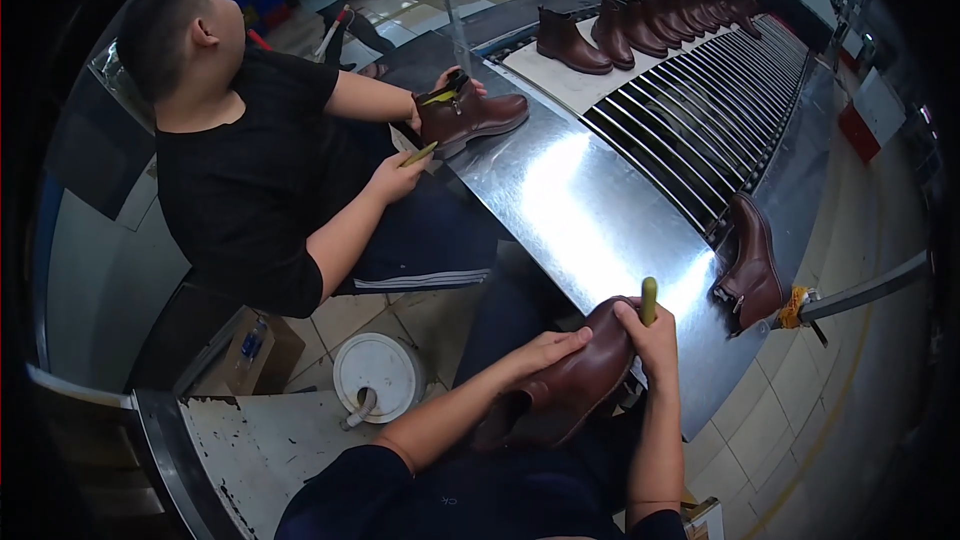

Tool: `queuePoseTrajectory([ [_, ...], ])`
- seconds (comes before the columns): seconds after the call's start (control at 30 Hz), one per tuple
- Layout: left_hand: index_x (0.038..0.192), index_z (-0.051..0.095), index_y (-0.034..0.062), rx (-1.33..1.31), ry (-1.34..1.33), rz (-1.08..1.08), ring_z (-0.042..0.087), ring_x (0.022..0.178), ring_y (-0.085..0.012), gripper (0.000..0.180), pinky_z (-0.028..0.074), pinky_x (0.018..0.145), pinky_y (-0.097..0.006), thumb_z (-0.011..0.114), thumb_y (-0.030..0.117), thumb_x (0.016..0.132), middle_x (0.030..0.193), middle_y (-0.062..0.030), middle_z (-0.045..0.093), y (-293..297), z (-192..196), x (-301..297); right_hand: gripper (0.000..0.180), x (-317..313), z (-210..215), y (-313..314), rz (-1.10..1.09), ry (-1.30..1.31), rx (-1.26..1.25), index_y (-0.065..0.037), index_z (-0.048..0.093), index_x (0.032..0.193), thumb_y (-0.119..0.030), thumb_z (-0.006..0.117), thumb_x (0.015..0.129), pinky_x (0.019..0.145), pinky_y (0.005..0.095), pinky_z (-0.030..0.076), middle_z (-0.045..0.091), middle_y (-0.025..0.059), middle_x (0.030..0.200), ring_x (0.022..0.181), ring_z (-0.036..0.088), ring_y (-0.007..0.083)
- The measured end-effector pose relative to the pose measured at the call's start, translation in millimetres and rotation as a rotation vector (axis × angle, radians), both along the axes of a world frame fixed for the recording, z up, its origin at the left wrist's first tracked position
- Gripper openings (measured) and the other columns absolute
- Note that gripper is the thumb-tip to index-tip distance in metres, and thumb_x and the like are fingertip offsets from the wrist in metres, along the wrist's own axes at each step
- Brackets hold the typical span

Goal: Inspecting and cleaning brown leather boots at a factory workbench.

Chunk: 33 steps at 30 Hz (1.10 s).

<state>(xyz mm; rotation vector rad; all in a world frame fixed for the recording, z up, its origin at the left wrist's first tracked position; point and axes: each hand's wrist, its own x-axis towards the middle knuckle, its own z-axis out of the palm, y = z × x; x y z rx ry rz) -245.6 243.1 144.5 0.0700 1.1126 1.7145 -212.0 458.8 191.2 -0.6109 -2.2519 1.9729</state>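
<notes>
A dark brown leather ankle boot (573, 385) lies tilted across my lap, its toe pointing away from me and its opening toward me. My left hand (556, 348) grips its upper side, with the thumb along the leather. At the toe, my right hand (651, 336) holds the boot, and a yellow-green stick-like tool (649, 301) rises out of the same fist. The tool's lower end is hidden. Another brown boot (751, 265), with a zip, lies on its side at the metal table's (640, 258) right edge, beyond my right hand.
On my left, a co-worker holds a brown zipped boot (470, 118) and a similar green tool (418, 154). A roller conveyor (700, 110) runs away from the table, with several boots (640, 28) lined up on a board. A white bucket (377, 376) stands at my left; a metal bar (868, 292) juts in at right.
</notes>
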Motion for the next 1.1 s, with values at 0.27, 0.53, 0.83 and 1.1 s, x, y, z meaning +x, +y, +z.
queuePoseTrajectory([
  [0.27, 0.139, 0.055, -0.0041, -0.194, 0.054, -0.02, 0.069, 0.1, -0.0187, 0.076, 0.057, 0.085, -0.031, 0.075, 0.053, 0.093, 0.119, -0.0155, 0.069, 1, -4, -11, 0.032, 1, -18, -20, -0.143, 0.208, 0.571, 0.0, 0.076, 0.1, -0.029, 0.083, 0.087, 0.071, 0.0381, 0.053, 0.074, 0.017, 0.09, 0.074, 0.069, 0.0288],
  [0.53, 0.143, 0.052, 0.0011, -0.452, 0.195, 0.136, 0.064, 0.112, -0.0184, 0.068, 0.052, 0.097, -0.031, 0.071, 0.047, 0.097, 0.128, -0.0116, 0.064, -22, -3, -7, 0.03, 27, -43, 11, -0.243, -0.011, -0.027, 0.001, 0.072, 0.109, -0.025, 0.073, 0.097, 0.062, 0.0289, 0.05, 0.067, 0.0035, 0.072, 0.063, 0.062, 0.0121],
  [0.83, 0.137, 0.057, 0.0042, -0.341, 0.053, 0.238, 0.065, 0.106, -0.0154, 0.06, 0.054, 0.091, -0.029, 0.08, 0.038, 0.093, 0.122, -0.0086, 0.067, -10, -4, -45, 0.05, 8, -32, 11, -0.162, 0.166, -0.327, 0.0, 0.052, 0.143, -0.028, 0.064, 0.104, 0.061, 0.0286, 0.05, 0.056, 0.002, 0.069, 0.06, 0.058, 0.0129],
  [1.1, 0.132, 0.062, 0.0032, -0.398, 0.101, 0.287, 0.066, 0.103, -0.0158, 0.056, 0.053, 0.091, -0.03, 0.082, 0.035, 0.091, 0.117, -0.0086, 0.069, 1, -13, -33, 0.043, -11, -31, -14, -0.279, 0.198, -0.748, 0.002, 0.054, 0.135, -0.023, 0.064, 0.101, 0.048, 0.0315, 0.047, 0.049, 0.0033, 0.063, 0.05, 0.055, 0.0169],
])
